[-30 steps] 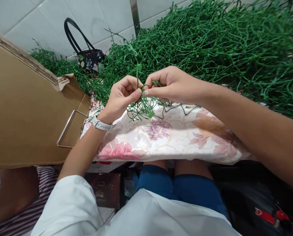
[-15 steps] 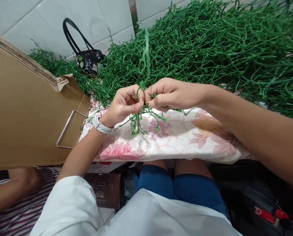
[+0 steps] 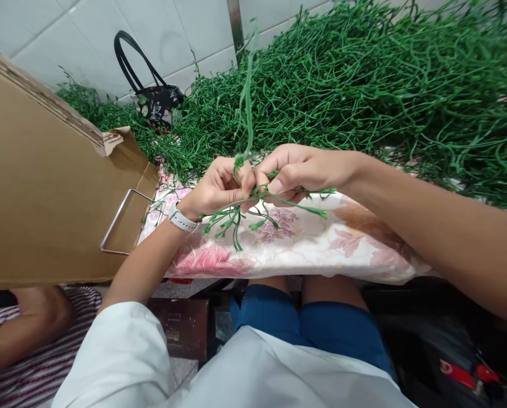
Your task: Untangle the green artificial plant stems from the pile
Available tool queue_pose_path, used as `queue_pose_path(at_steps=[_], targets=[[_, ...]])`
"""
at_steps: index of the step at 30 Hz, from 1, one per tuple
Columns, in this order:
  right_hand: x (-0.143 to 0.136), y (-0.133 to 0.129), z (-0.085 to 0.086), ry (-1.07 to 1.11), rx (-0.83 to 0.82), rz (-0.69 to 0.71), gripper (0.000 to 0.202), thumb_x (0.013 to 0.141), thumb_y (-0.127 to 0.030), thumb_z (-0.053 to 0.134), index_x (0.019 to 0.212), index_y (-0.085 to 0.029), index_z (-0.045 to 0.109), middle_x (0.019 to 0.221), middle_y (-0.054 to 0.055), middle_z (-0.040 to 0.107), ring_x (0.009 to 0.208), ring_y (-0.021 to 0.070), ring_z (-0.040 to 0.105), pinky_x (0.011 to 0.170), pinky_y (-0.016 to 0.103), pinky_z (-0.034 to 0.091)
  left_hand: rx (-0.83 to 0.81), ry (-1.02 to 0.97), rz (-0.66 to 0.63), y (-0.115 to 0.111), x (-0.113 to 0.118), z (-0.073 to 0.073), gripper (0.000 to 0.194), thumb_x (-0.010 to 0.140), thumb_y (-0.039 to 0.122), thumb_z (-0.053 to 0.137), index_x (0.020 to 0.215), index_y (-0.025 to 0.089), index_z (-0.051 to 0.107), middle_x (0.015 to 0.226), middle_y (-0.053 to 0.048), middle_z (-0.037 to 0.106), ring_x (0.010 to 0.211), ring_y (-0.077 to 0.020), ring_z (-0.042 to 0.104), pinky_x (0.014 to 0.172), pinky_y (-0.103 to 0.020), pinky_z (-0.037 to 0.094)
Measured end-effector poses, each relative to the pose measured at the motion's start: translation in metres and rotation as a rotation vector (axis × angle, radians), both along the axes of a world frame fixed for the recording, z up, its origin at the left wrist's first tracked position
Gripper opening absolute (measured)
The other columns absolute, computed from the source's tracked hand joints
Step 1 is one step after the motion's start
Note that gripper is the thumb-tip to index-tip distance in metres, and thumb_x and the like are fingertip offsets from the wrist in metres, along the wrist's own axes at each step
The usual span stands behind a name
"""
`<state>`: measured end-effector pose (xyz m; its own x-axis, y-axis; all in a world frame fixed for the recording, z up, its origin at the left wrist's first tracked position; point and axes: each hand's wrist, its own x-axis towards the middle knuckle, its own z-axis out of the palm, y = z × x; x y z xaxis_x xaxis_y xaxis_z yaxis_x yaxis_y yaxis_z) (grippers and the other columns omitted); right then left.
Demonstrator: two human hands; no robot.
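Note:
Close together over the table's near part, both hands hold one green plastic stem bunch (image 3: 236,221). My left hand (image 3: 225,184), with a white watch (image 3: 182,217) at its wrist, pinches the bunch at its middle. My right hand (image 3: 298,173) touches it from the right, thumb and fingers closed on the stems. Branched tips spread out below the fingers, and a long stem (image 3: 248,107) rises above them. Behind the hands lies a large heap of similar green stems (image 3: 346,85).
A floral cloth (image 3: 304,249) covers the table. On the left stand a cardboard box (image 3: 45,187) and a metal wire frame (image 3: 114,222). A black floral bag (image 3: 157,105) rests near the tiled wall. Another person's arm (image 3: 28,328) shows at the lower left.
Both hands have moved slightly down with the bunch. Its lower tips have fanned out wider to the left and right.

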<state>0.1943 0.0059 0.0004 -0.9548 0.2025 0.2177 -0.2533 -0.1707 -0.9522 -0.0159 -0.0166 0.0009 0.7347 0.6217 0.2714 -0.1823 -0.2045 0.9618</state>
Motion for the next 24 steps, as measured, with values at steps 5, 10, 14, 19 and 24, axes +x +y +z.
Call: queue_pose_path(at_steps=[5,10,14,19,24], targets=[[0.005,-0.003,0.004,0.063,-0.049,0.007,0.023,0.094,-0.024,0.070,0.080,-0.015,0.054,0.053,-0.010,0.030,0.045,0.0037,0.024,0.042,0.017,0.025,0.038,-0.101,-0.064,0.002,-0.003,0.003,0.048,0.083,0.042,0.083,0.060,0.020,0.046,0.046,0.001,0.053,0.040,-0.0108,0.051,0.046,-0.027,0.046],[0.008,0.003,0.010,0.005,-0.027,-0.173,0.034,0.096,-0.029,0.072,0.077,-0.018,0.046,0.053,-0.010,0.032,0.045,0.0036,0.026,0.044,0.017,0.027,-0.012,-0.049,0.226,0.005,-0.001,0.013,0.061,0.064,0.058,0.095,0.068,0.022,0.046,0.049,0.007,0.045,0.042,-0.0083,0.047,0.045,-0.025,0.046],[0.007,0.008,0.010,0.005,0.043,-0.328,0.031,0.100,-0.032,0.065,0.080,-0.020,0.045,0.053,-0.008,0.039,0.044,0.0058,0.031,0.044,0.020,0.027,-0.048,-0.037,0.350,0.009,0.003,0.013,0.046,0.071,0.045,0.094,0.087,0.022,0.058,0.067,0.004,0.057,0.051,-0.0071,0.052,0.048,-0.022,0.043],[0.005,0.011,0.005,-0.037,0.159,-0.560,0.035,0.102,-0.034,0.066,0.078,-0.020,0.044,0.053,-0.007,0.044,0.043,0.0058,0.033,0.042,0.022,0.024,-0.025,0.043,0.429,0.012,0.005,0.005,0.043,0.083,0.057,0.083,0.096,0.022,0.062,0.061,0.006,0.046,0.050,-0.0068,0.044,0.047,-0.022,0.037],[0.001,0.010,0.002,-0.046,0.305,-0.620,0.030,0.103,-0.032,0.066,0.079,-0.018,0.053,0.053,-0.008,0.045,0.044,0.0051,0.035,0.043,0.021,0.025,0.039,0.155,0.400,0.008,0.010,0.000,0.059,0.078,0.070,0.081,0.069,0.019,0.053,0.059,0.006,0.038,0.049,-0.0048,0.034,0.045,-0.022,0.027]])
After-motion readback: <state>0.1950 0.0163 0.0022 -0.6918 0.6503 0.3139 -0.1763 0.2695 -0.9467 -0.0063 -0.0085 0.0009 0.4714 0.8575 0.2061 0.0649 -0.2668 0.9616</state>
